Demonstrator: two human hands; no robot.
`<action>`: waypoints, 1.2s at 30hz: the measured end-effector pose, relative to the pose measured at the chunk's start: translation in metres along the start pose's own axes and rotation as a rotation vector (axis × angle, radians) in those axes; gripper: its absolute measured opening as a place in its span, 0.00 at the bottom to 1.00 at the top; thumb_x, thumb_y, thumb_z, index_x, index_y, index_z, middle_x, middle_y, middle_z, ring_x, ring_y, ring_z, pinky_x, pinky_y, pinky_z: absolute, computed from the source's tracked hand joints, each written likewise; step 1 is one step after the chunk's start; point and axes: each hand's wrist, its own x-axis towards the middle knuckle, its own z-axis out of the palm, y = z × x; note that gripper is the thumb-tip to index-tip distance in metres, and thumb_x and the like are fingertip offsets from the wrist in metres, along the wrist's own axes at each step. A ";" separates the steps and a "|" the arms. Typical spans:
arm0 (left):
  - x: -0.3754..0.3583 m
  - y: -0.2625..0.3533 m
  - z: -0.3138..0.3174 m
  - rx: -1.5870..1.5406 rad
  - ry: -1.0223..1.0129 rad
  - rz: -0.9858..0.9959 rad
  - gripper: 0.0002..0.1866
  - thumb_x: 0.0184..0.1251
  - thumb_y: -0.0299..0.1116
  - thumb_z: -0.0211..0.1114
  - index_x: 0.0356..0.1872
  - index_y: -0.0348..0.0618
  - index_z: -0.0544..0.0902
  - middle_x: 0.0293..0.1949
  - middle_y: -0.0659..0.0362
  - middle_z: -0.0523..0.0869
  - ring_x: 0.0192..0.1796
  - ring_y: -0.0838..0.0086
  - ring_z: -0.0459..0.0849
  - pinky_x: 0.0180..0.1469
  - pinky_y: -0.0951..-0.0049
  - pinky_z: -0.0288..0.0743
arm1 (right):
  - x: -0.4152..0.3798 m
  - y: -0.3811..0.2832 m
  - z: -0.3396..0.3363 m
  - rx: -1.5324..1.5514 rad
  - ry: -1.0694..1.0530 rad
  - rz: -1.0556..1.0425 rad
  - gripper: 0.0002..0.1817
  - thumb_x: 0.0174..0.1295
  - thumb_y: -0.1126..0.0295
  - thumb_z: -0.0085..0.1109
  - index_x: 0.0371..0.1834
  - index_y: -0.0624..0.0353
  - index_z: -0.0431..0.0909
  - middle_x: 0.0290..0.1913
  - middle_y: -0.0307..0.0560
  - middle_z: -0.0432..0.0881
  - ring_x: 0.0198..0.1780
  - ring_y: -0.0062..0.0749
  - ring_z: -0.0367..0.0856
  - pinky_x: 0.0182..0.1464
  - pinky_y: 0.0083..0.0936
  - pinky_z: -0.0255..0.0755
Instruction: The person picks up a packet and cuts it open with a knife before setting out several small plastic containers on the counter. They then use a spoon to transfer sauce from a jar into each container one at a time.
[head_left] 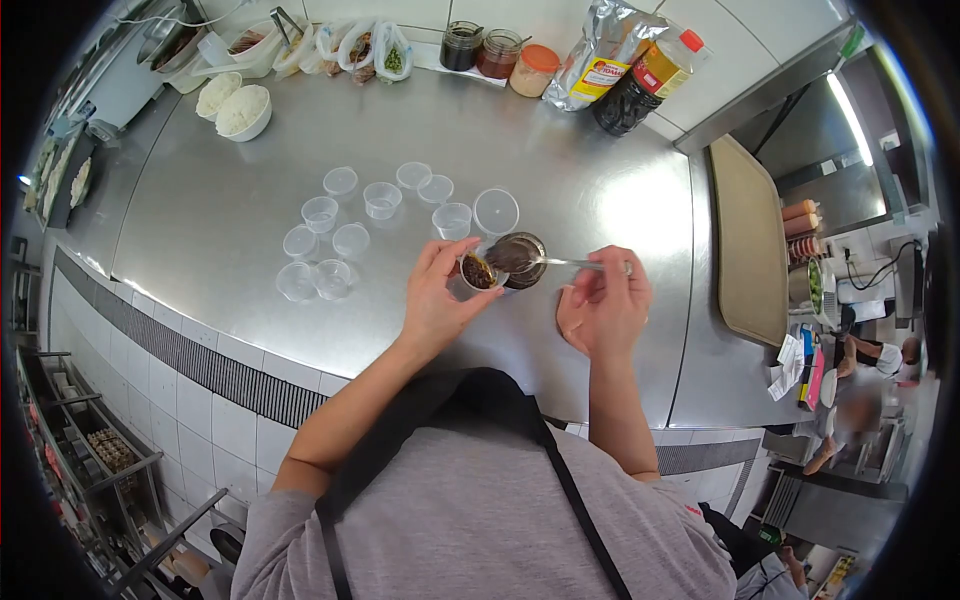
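My left hand [440,290] is closed around a small clear plastic cup [478,270] with dark, oily sauce in it. Between the fingers of my right hand [610,300] is the handle of a metal spoon [572,263]. The spoon's bowl, loaded with dark paste, is over the gap between the cup and a glass jar [533,275] of dark sauce. That jar stands right beside the cup, partly hidden by the spoon. Just beyond my left hand are a clear cup [452,220] and a round clear lid [496,211].
Several clear cups and lids [382,200] are spread to the left on the steel counter [230,230]. Along the back stand rice bowls [243,112], bagged ingredients [357,50], sauce jars [498,53], a foil pouch [605,55] and a sauce bottle [650,82]. A tray [745,240] lies at the right.
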 end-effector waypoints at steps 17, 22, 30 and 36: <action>-0.002 0.003 -0.005 -0.007 -0.013 0.046 0.29 0.41 0.30 0.75 0.50 0.42 0.76 0.41 0.58 0.74 0.39 0.73 0.76 0.41 0.75 0.72 | -0.025 -0.022 0.026 -0.888 -0.405 -0.806 0.04 0.52 0.78 0.58 0.31 0.62 0.76 0.28 0.45 0.80 0.26 0.37 0.78 0.28 0.26 0.68; -0.003 0.001 -0.005 -0.006 -0.015 0.050 0.30 0.40 0.29 0.75 0.50 0.42 0.76 0.42 0.58 0.74 0.39 0.73 0.76 0.41 0.75 0.72 | -0.026 -0.022 0.028 -0.881 -0.400 -0.799 0.03 0.52 0.79 0.58 0.30 0.62 0.76 0.27 0.46 0.80 0.25 0.34 0.77 0.29 0.25 0.68; -0.001 -0.002 -0.005 -0.029 -0.024 0.065 0.28 0.42 0.29 0.72 0.49 0.41 0.76 0.42 0.56 0.75 0.41 0.70 0.77 0.43 0.73 0.72 | -0.010 0.009 -0.012 -0.477 0.073 -0.111 0.04 0.59 0.74 0.53 0.30 0.63 0.75 0.25 0.42 0.79 0.20 0.23 0.72 0.27 0.20 0.68; 0.038 -0.007 -0.013 0.074 -0.023 0.136 0.26 0.41 0.29 0.67 0.49 0.39 0.76 0.44 0.53 0.78 0.48 0.64 0.78 0.52 0.70 0.70 | 0.002 -0.008 -0.014 0.229 0.171 -0.055 0.10 0.65 0.71 0.50 0.28 0.64 0.74 0.23 0.45 0.77 0.16 0.21 0.69 0.16 0.15 0.62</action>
